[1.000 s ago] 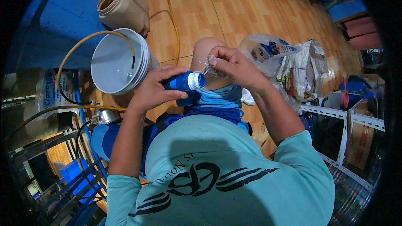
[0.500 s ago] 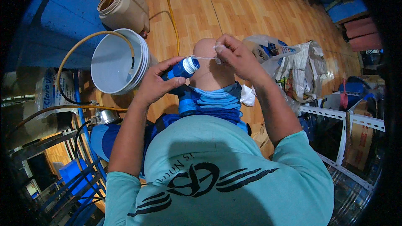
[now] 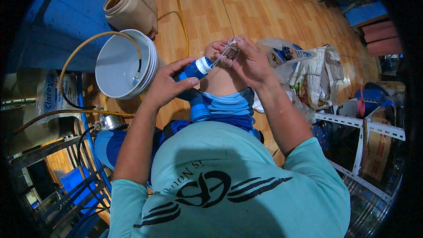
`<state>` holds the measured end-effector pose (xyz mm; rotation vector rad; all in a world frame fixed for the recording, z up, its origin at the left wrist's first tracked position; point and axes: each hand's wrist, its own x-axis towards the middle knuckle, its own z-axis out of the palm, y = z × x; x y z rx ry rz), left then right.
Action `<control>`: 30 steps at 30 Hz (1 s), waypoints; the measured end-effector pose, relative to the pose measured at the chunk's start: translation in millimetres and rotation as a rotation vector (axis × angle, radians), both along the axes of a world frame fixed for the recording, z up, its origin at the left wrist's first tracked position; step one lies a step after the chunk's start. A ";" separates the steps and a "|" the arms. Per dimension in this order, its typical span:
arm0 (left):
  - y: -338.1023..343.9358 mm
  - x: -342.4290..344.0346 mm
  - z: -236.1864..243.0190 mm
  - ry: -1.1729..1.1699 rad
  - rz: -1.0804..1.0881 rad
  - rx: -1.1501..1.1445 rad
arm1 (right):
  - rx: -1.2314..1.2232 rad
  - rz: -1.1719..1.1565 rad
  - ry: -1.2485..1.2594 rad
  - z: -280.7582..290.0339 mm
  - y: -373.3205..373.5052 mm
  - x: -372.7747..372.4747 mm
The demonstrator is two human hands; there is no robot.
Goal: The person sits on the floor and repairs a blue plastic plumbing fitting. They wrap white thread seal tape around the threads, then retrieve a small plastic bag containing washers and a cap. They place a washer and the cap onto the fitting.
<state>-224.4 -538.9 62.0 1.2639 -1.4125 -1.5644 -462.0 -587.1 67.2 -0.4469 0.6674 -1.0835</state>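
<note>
In my left hand (image 3: 166,83) I hold a blue plastic pipe fitting (image 3: 191,71) above my lap, thumb and fingers on either side of it. White thread seal tape (image 3: 204,65) wraps its end, which points up and to the right. Another blue piece with a ribbed round end (image 3: 200,113) hangs below; whether it joins the fitting is hard to tell. My right hand (image 3: 252,64), over my knee, pinches a thin, whitish, see-through strand of tape (image 3: 229,52) that runs to the wrapped end.
A white bucket (image 3: 102,68) with a hose in it stands at the left, a beige jerrycan (image 3: 136,11) behind it. To the right lie a plastic bag (image 3: 282,57) and a white sack (image 3: 324,72). A white perforated metal rack (image 3: 343,120) is at the lower right.
My right hand has turned and its fingers have spread around a looser bundle of strand. The strand, earlier stretched level, now slants up from the fitting. My left hand keeps the fitting, slightly shifted.
</note>
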 end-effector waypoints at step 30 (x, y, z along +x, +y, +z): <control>1.7 -14.4 -4.8 -0.348 -0.097 -0.198 | -0.985 0.234 1.231 -1.7 19.5 -16.8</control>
